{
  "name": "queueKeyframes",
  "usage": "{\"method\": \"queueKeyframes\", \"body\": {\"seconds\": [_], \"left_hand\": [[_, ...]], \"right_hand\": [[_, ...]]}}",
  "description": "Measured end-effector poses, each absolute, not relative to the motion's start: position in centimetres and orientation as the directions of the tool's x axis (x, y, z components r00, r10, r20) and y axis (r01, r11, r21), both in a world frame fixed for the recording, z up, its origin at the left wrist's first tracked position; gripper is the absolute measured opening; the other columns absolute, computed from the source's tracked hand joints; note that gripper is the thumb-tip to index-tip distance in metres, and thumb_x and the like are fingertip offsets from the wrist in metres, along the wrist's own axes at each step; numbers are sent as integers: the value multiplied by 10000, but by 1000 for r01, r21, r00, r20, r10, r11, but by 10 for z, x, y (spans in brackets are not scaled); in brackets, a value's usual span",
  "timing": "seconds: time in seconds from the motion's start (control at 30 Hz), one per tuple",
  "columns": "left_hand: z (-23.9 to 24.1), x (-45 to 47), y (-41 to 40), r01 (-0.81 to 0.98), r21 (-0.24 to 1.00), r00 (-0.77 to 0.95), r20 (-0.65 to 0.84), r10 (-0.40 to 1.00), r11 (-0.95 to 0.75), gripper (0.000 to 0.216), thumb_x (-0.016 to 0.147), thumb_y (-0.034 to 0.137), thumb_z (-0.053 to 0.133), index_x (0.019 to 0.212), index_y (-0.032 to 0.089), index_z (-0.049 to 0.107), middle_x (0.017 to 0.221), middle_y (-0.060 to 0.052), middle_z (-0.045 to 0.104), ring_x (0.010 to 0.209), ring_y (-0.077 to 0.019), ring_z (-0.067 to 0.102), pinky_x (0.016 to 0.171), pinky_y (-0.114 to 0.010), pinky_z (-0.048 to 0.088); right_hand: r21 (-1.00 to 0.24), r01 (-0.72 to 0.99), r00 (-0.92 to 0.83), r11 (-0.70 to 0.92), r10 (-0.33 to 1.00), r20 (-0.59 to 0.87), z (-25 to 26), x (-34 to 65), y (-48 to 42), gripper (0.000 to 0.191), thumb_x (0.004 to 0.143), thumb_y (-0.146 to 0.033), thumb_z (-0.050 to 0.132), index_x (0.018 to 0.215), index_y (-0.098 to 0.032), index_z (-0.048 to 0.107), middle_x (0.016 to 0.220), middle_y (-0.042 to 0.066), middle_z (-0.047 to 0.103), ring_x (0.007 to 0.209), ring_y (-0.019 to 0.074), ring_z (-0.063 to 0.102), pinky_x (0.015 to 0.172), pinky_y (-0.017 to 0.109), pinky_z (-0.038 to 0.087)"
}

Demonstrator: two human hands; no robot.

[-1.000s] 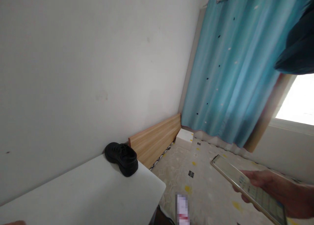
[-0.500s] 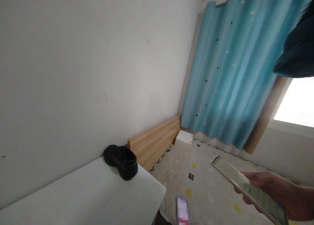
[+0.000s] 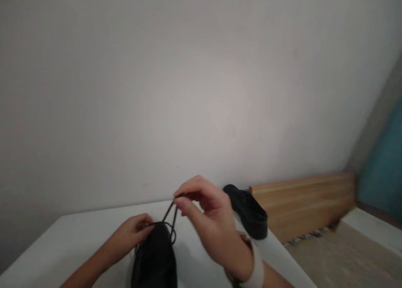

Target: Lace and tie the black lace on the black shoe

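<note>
A black lace-up shoe (image 3: pixel 155 258) stands on the white table at the bottom of the view, and its lower part is cut off by the frame edge. Above its tongue, my right hand (image 3: pixel 210 221) pinches a black shoelace (image 3: pixel 169 212) between thumb and fingertips and holds it raised in a loop. My left hand (image 3: pixel 133 233), beside the shoe on the left, has its fingers closed on another stretch of the lace. A light-coloured watch strap (image 3: pixel 258 265) circles my right wrist.
A second black shoe (image 3: pixel 248 210) rests on the white table (image 3: pixel 91 229) near the wall, right of my right hand. Beyond the table's right edge are a wooden headboard (image 3: pixel 301 204) and a mattress (image 3: pixel 348 258). Part of a blue curtain (image 3: pixel 385 175) shows at far right.
The view has swung left. Both my hands and the shoe between them have come into view, each hand on the lace. The hand holding a phone is out of view.
</note>
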State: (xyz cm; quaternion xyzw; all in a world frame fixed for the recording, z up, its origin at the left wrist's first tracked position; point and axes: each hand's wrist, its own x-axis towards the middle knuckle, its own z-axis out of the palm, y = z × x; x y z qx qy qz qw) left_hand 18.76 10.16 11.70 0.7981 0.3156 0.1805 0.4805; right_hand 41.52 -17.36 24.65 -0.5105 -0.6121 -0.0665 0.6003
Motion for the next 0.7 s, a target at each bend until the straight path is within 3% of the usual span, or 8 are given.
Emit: {"method": "queueKeyframes", "body": {"seconds": [0.2,0.47,0.6,0.7], "left_hand": [[111,193,91,329,894,706,-18,708,-305,487,693,649,655,774,172,608,656,7,586,657,-183,556,601,-276,410],[124,188,75,286,901,751,2,660,-327,488,729,655,628,662,173,593,623,12,557,636,-171,510,605,-274,374],[117,195,66,258,910,729,37,684,-324,627,830,749,437,712,167,640,712,-36,636,711,-213,562,680,-316,421],[104,203,60,203,930,691,85,718,-306,710,900,737,249,775,182,674,837,-66,695,851,-248,611,844,-357,449]], "right_hand": [[-538,501,202,678,513,834,289,347,-107,65,839,-297,733,837,-233,735,756,18,668,638,138,613,547,245,490],[-539,426,168,727,522,836,309,337,-98,94,898,-173,671,885,-261,702,809,-33,634,683,87,578,586,194,477],[-533,406,166,742,514,842,312,337,-93,104,900,-170,662,894,-266,705,812,-43,634,659,70,570,578,166,486],[-514,386,172,766,488,856,316,337,-88,124,900,-148,647,896,-259,703,803,-45,628,640,66,562,557,156,486]]}}
